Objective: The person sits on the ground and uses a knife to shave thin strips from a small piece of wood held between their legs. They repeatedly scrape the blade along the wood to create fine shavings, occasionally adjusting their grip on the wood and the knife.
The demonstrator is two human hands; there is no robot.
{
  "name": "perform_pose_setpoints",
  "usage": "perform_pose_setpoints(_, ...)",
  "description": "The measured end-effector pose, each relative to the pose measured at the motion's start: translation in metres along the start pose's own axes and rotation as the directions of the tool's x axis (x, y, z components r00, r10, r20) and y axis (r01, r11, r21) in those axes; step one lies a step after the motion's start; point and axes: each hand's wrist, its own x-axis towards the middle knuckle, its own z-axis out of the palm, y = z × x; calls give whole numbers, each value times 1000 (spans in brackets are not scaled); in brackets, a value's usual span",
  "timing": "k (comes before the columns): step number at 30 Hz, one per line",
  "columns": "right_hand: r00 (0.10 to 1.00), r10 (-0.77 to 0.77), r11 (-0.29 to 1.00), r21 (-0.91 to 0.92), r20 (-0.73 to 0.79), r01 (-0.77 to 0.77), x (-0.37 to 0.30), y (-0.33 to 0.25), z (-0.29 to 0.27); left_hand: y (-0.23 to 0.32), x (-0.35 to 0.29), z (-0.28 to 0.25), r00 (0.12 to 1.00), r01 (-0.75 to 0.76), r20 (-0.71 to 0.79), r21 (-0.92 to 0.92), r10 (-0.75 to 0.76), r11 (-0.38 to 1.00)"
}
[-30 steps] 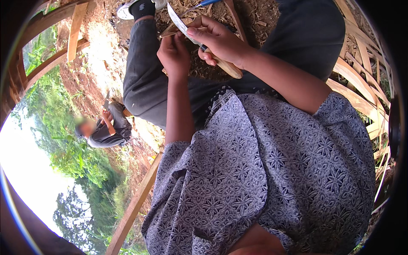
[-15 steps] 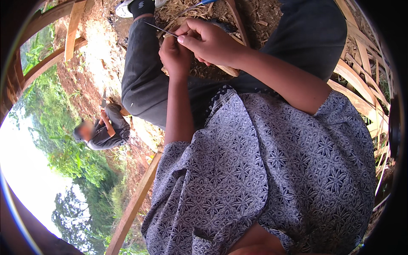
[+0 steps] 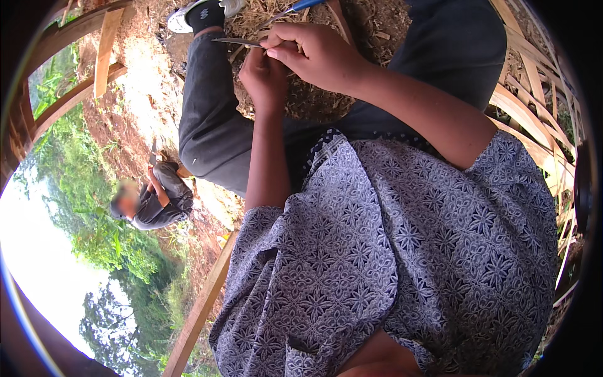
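Observation:
My right hand (image 3: 320, 56) is closed round a knife, its thin grey blade (image 3: 235, 42) pointing left past my other hand. Just below and left of it, my left hand (image 3: 262, 80) is curled shut, knuckles near the blade. Whatever lies inside those left fingers is hidden. Both hands are close together above the ground between my dark-trousered legs (image 3: 210, 119).
A blue-handled tool (image 3: 306, 4) lies on chip-strewn ground beyond my hands. Split wood strips (image 3: 531, 122) are piled at the right. A wooden pole (image 3: 201, 308) slants at lower left. Another person (image 3: 157, 201) sits on the slope at the left.
The blade has turned so more of its flat shows, and now lies nearly level. The pale wood piece seen under my right hand is no longer visible. My right hand has risen slightly.

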Motion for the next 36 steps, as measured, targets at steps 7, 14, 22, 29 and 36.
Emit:
perform_pose_setpoints(7,971,237,961,146,-5,-234,14,6,-28,-6,-5,-2,999,1,-45,-98,-6,995)
perform_pose_setpoints(14,802,407,763,320,437,-562,-4,-29,-20,-13,-12,-2,995,96,15,-125,-95,988)
perform_pose_setpoints(22,857,321,889,184,402,-419,-8,-29,-22,-19,-23,-4,997,62,43,-151,-56,987)
perform_pose_setpoints(29,981,83,983,149,175,-109,-15,-7,-7,-6,-17,-11,999,23,44,-91,-19,996)
perform_pose_setpoints(36,961,231,921,285,155,-267,-15,-18,-7,13,-14,-16,1000,16,23,-140,-13,990)
